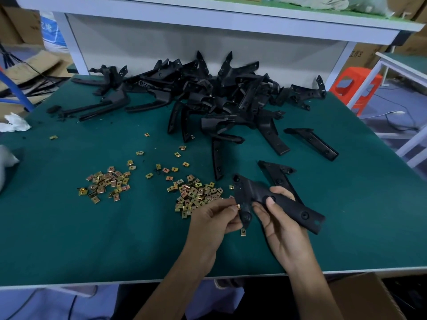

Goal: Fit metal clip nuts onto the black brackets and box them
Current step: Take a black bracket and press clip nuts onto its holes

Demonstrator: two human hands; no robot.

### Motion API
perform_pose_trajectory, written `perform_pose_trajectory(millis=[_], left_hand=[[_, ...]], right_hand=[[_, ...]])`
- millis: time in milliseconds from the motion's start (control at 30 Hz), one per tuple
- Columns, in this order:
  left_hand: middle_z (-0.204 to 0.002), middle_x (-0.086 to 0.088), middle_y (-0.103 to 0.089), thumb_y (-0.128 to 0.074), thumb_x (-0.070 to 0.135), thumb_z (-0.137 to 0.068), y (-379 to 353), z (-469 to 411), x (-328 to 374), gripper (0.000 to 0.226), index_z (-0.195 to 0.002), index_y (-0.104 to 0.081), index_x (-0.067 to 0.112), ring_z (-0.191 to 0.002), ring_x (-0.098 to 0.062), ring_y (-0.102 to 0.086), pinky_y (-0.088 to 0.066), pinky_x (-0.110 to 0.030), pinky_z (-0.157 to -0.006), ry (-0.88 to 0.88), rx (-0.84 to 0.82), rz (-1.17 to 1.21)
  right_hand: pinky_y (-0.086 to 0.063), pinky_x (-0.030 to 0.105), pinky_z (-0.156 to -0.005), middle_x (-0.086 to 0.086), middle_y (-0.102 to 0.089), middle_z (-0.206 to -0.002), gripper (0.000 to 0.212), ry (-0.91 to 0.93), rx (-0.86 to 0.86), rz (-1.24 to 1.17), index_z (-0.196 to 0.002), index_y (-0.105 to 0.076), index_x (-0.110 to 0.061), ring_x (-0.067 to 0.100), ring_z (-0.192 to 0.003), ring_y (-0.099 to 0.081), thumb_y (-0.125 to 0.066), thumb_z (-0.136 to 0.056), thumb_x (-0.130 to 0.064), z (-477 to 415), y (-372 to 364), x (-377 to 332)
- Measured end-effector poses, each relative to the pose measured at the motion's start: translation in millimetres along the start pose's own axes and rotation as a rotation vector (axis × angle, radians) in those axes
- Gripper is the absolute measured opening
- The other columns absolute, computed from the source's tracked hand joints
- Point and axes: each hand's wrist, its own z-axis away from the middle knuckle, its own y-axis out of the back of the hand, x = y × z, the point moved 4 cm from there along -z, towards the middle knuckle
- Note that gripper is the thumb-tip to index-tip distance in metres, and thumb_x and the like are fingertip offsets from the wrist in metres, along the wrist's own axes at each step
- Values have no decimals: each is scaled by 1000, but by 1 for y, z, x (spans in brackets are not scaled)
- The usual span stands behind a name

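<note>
My right hand (280, 224) grips a black bracket (293, 207) above the near right part of the green table (92, 239). My left hand (211, 224) pinches a gold clip nut (238, 207) against the bracket's left tab. One loose clip nut (243, 232) lies on the mat just below the bracket. Two heaps of clip nuts lie on the mat: one beside my left hand (196, 195) and one further left (108, 183). A big pile of black brackets (215, 95) covers the back of the table.
Single brackets (312, 143) lie to the right of the pile, one (277, 174) just behind my right hand. A cardboard box (367, 299) stands below the table's front edge at right. A white shelf (208, 21) spans the back. An orange stool (355, 86) stands at right.
</note>
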Motion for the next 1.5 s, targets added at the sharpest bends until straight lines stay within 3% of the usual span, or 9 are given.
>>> perform_pose_trajectory(millis=[133, 267, 500, 600, 933, 1033, 1200, 1333, 1500], left_hand=[[-86, 1, -77, -64, 6, -95, 1, 0, 3, 26, -112, -71, 25, -81, -9, -73, -57, -21, -69, -43, -59, -123], [-89, 14, -76, -68, 42, -86, 0, 3, 10, 37, -120, -57, 48, -85, -3, -72, -59, -29, -78, -243, 9, -544], [-82, 14, -68, -49, 45, -101, -3, -8, 32, 30, -115, -66, 25, -77, 1, -63, -47, -16, -67, -521, 31, -971], [-91, 5, -71, -53, 26, -102, 9, -33, 49, 22, -106, -72, 16, -86, -12, -61, -49, -30, -79, -641, 124, -1192], [-120, -4, -56, -51, 31, -102, -23, -74, 39, 27, -126, -64, 26, -113, -25, -44, -38, -35, -96, -653, -82, -1711], [-110, 1, -63, -57, 29, -99, -20, -69, 44, 15, -111, -63, 22, -105, -20, -52, -44, -33, -91, -660, -72, -1534], [-93, 20, -73, -62, 22, -98, -8, -49, 51, 15, -99, -72, 32, -87, 6, -64, -47, -7, -72, -380, -45, -761], [-93, 2, -78, -60, 2, -96, -14, -38, 44, 25, -100, -77, 20, -81, -5, -70, -52, -16, -71, -135, -94, -255], [-87, -6, -72, -61, 8, -97, -13, -36, 41, 15, -104, -75, 9, -74, -12, -66, -58, -27, -74, -74, -78, -133]], right_hand=[[-58, 26, -85, 16, -69, -103, 23, 9, -34, 72, -103, -70, -20, 23, -91, -71, -63, -90, -3, 2, -2, 2], [-57, 28, -89, 15, -71, -106, 22, 68, -58, 127, -107, -67, -20, 27, -99, -71, -63, -91, -6, 3, -3, 5], [-57, 26, -87, 10, -71, -114, 18, 83, 83, -34, -106, -66, -17, 22, -100, -72, -60, -92, -7, -5, 10, 0], [-58, 26, -87, 10, -73, -110, 18, 61, 120, -136, -102, -67, -19, 22, -98, -72, -58, -93, -7, -7, 13, -2], [-58, 27, -85, 18, -70, -118, 18, 4, 134, -200, -103, -68, -19, 25, -99, -72, -59, -91, -9, -6, 13, -3], [-59, 28, -82, 18, -71, -113, 19, -12, 129, -207, -100, -70, -19, 26, -95, -72, -60, -89, -8, -5, 12, -4], [-59, 29, -82, 19, -70, -106, 19, -29, 67, -196, -102, -69, -17, 27, -91, -71, -58, -90, -6, -5, 9, -2], [-60, 29, -80, 19, -70, -105, 19, -37, 40, -154, -101, -69, -19, 26, -89, -71, -61, -89, -8, -4, 7, -1], [-60, 28, -79, 18, -71, -103, 21, -26, 33, -146, -100, -71, -21, 25, -87, -71, -60, -89, -7, -3, 7, -2]])
